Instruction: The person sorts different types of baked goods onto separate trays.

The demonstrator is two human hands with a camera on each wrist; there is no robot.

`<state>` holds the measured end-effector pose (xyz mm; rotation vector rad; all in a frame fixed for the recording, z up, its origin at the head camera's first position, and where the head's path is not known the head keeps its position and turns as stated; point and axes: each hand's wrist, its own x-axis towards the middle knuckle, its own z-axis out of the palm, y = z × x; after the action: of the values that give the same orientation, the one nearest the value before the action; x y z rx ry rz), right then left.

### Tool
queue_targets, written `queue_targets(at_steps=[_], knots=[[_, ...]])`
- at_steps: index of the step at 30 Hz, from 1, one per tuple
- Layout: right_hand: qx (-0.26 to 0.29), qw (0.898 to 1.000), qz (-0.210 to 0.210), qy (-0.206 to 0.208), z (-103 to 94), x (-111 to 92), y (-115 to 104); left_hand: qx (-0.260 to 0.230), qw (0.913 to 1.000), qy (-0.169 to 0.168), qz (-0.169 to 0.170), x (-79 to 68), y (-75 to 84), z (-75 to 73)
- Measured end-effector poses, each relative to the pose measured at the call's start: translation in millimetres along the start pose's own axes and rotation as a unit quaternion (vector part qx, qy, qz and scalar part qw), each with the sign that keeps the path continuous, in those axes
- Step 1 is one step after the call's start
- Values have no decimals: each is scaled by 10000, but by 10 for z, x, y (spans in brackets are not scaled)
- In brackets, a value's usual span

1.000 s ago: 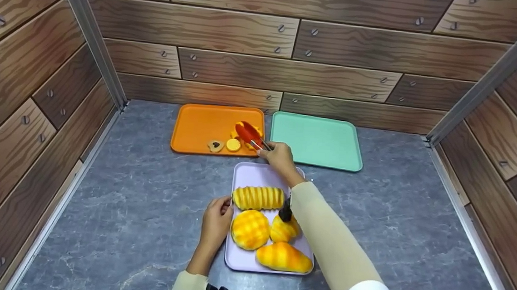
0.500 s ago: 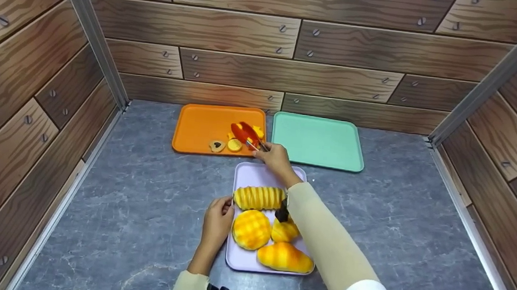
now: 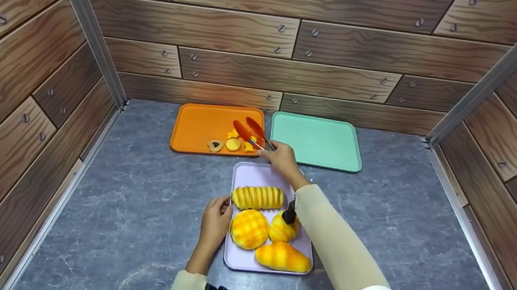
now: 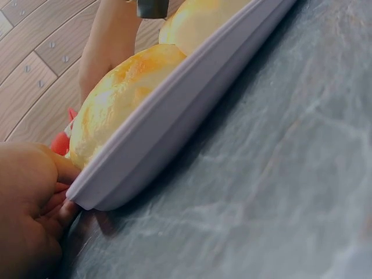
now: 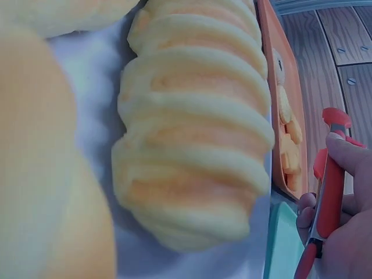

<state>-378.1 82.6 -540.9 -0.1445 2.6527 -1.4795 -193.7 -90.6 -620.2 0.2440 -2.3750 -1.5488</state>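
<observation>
My right hand grips a pair of red-tipped tongs over the right side of the orange tray. The tongs' tips are spread apart with nothing between them. Below lie small toy cookies: a heart-shaped one with a dark centre, a round yellow one and star-like yellow pieces. My left hand pinches the left rim of the lilac tray, as the left wrist view shows. This tray carries a ridged loaf, a round bun, a swirled roll and a long bread.
A mint green tray lies to the right of the orange one. Wood-patterned walls enclose the grey marbled table at the back and both sides. My right forearm reaches past the lilac tray's right edge.
The tongs have shifted left and then back right and up, and their tips are now wider apart, showing more of the yellow pieces. The left hand stays at the lilac tray's rim.
</observation>
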Motion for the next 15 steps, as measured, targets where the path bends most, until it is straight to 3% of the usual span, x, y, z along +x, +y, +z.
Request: queue_targets(at_steps=[5,15], knots=[[-72,9998,-146,134,-91,-108,15,-30,9999,56,126,-5,-7,2],[-219,9988,-429,-95,-247,-526,59,8,10000,49,69,-15,-1,6]])
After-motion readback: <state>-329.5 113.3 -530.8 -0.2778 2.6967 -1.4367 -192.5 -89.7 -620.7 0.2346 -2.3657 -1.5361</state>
